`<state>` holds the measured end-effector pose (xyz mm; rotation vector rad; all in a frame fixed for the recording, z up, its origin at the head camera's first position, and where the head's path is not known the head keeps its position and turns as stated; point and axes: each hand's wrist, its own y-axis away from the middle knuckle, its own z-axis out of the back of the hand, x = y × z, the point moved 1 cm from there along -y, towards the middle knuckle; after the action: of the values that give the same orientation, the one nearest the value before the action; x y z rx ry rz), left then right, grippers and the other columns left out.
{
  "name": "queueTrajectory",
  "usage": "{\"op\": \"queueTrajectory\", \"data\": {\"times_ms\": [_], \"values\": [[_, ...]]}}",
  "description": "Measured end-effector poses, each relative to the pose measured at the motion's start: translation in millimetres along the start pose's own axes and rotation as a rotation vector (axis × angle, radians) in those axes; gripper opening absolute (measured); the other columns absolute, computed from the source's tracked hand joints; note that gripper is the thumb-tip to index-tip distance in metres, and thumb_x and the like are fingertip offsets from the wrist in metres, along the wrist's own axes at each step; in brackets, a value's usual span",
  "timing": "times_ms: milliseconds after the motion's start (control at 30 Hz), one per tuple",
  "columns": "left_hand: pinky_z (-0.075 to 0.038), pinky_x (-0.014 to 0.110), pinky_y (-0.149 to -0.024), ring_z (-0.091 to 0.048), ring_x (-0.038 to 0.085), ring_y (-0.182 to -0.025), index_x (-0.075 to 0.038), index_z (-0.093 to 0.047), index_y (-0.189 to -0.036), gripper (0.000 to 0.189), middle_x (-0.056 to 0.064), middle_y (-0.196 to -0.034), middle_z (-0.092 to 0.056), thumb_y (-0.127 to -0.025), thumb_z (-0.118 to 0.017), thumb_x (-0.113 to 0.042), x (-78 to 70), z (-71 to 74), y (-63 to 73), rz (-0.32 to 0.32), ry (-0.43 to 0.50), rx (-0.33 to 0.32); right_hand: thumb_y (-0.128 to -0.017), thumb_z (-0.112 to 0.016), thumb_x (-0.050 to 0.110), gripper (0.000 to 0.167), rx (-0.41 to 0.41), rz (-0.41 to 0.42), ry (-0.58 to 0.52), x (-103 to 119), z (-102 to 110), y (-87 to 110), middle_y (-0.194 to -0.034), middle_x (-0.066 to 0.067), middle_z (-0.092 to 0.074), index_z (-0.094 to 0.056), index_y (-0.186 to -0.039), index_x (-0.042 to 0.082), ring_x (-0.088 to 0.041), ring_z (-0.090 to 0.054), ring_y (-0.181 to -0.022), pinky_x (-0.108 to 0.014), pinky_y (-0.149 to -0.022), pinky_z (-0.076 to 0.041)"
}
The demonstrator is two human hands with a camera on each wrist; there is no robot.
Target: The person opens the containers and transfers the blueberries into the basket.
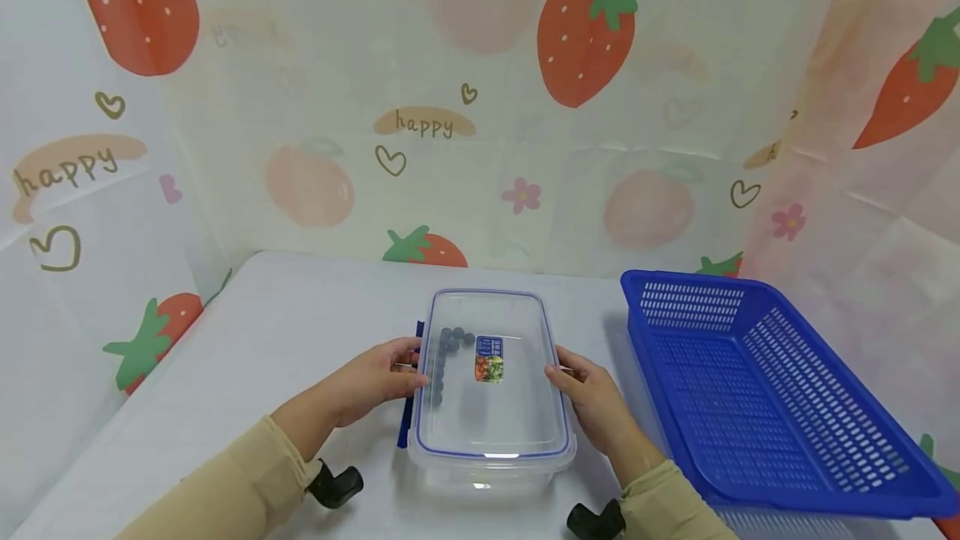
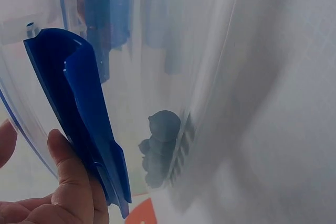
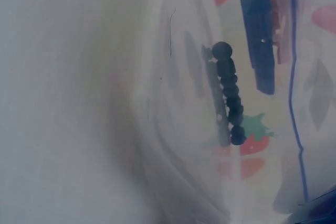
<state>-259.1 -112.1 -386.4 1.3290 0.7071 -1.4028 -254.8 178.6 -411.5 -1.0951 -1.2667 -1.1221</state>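
Observation:
In the head view, a clear plastic food container (image 1: 487,473) with a blue-edged lid (image 1: 517,419) is held between both hands. My left hand (image 1: 363,386) grips its left side, thumb on the lid's rim and fingers by a blue side clip (image 1: 406,423). That clip stands swung outward in the left wrist view. On the opposite side my right hand (image 1: 596,398) holds the lid's edge, thumb on top, other fingers partly hidden. Several small dark round balls (image 1: 458,333), like blueberries, lie inside along the left and far part. A colourful sticker (image 1: 490,359) marks the lid.
A large blue plastic basket (image 1: 750,407) with perforated walls stands to the right of the container. White cloth covers the table (image 1: 300,307). Behind and at both sides hangs a curtain (image 1: 465,40) printed with strawberries.

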Motion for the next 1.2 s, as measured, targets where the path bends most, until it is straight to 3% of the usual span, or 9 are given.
{"op": "queueTrajectory", "data": {"times_ms": [333, 567, 767, 1033, 1200], "values": [[-0.045, 0.039, -0.093, -0.052, 0.022, -0.108, -0.012, -0.028, -0.142, 0.071, 0.013, -0.129, -0.044, -0.083, -0.068, -0.018, -5.4, 1.8, 3.1, -0.033, -0.022, 0.042, -0.089, -0.056, 0.009, 0.053, 0.015, 0.033, -0.033, 2, 2, -0.8, -0.125, -0.026, -0.05, -0.036, -0.137, -0.002, -0.017, -0.058, -0.098, -0.034, -0.08, -0.051], [-0.045, 0.04, -0.094, -0.05, 0.024, -0.109, -0.011, -0.028, -0.142, 0.075, 0.013, -0.129, -0.043, -0.08, -0.07, -0.018, -9.7, 1.1, 2.6, -0.007, -0.06, 0.028, -0.088, -0.058, 0.006, 0.05, -0.023, 0.055, 0.032, 7, 4, -2.9, -0.122, -0.024, -0.049, -0.042, -0.134, -0.001, -0.013, -0.059, -0.092, -0.029, -0.076, -0.052], [-0.045, 0.044, -0.092, -0.05, 0.026, -0.111, -0.014, -0.031, -0.142, 0.081, 0.013, -0.13, -0.042, -0.075, -0.075, -0.024, -12.7, -0.2, 4.0, 0.024, -0.112, -0.011, -0.086, -0.06, 0.005, 0.052, -0.054, 0.092, 0.136, 14, 4, -3.8, -0.125, -0.02, -0.042, -0.041, -0.134, -0.002, -0.021, -0.051, -0.103, -0.022, -0.077, -0.048], [-0.05, 0.036, -0.087, -0.057, 0.019, -0.091, -0.013, -0.03, -0.142, 0.083, 0.012, -0.109, -0.048, -0.074, -0.076, -0.02, -11.7, -0.4, 1.8, 0.027, -0.112, -0.025, -0.084, -0.064, 0.006, 0.052, -0.088, 0.094, 0.252, 22, 4, -3.9, -0.1, -0.015, -0.052, -0.045, -0.131, -0.004, -0.014, -0.049, -0.081, -0.018, -0.069, -0.046], [-0.05, 0.036, -0.086, -0.058, 0.019, -0.09, -0.015, -0.03, -0.142, 0.083, 0.011, -0.108, -0.048, -0.074, -0.076, -0.021, -9.8, -1.8, -0.1, 0.028, -0.088, -0.022, -0.085, -0.064, 0.012, 0.054, -0.116, 0.057, 0.313, 28, 5, -3.5, -0.101, -0.013, -0.052, -0.044, -0.133, -0.002, -0.015, -0.049, -0.083, -0.018, -0.068, -0.045]]}}
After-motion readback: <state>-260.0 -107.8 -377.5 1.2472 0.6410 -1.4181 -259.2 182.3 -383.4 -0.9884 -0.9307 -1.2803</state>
